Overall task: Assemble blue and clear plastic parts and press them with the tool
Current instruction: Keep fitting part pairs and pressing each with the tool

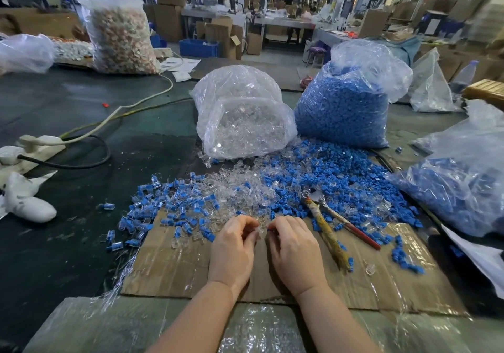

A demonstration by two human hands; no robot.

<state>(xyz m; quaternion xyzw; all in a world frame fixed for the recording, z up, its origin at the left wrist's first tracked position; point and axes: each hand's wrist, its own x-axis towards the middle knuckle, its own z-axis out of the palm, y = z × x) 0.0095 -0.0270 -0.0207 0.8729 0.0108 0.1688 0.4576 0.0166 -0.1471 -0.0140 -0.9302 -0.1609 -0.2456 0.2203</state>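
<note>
Factory floor behind, cartons and benches out of focus. Dark green table (81,107) in front, taped cardboard sheet (272,279) laid on it as the work mat.

Left hand (231,252) and right hand (296,252) close together at the mat's far edge, knuckles up, fingers curled inward toward each other. Left fingertips pinching a clear part (259,230) (small, mostly hidden). Right fingertips pinching a blue part (270,230), only a sliver visible. Cannot tell whether the two parts touch.

Loose clear parts (240,189) heaped just beyond the hands, loose blue parts (327,178) spread to the right. Assembled blue-and-clear pieces (163,211) scattered left of the hands, some off the mat.

Pressing tool (331,222) lying flat on the mat right of the right hand, untouched: one handle tape-wrapped, one red, jaws pointing away into the blue pile.

Bag of clear parts (245,115) and bag of blue parts (346,102) side by side behind the piles. Another bag with blue pieces (463,183) at far right. White power strip (35,148) with cables at left.
</note>
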